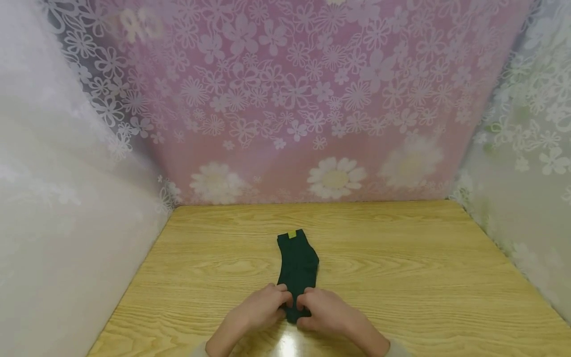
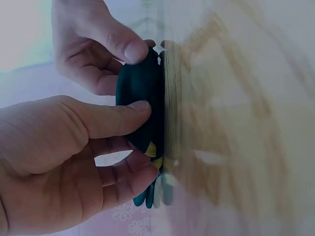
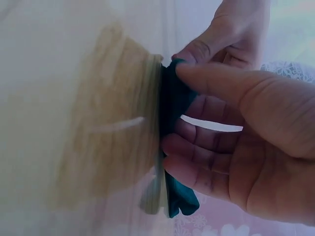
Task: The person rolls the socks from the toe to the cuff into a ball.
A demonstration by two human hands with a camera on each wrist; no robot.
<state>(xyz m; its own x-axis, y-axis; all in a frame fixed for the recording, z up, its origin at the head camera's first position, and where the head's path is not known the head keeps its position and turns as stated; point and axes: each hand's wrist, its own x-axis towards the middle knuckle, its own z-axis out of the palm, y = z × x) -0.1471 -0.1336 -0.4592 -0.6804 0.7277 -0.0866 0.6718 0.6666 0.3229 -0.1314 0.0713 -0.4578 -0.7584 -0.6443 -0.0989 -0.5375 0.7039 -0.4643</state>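
Note:
A pair of dark green socks lies flat on the wooden table, with a yellow label at the cuff end, which points away from me. At the near, toe end, my left hand pinches the left edge between thumb and bent fingers. My right hand pinches the right edge of the same end. In the left wrist view, the left thumb lies across the raised green fabric with the fingers at its far side. The right wrist view has the right thumb at the top of the fabric.
The wood-grain table reaches back to a pink flowered curtain. Pale curtains hang along its left side and right side. A bright glare spot shows at the front of the table.

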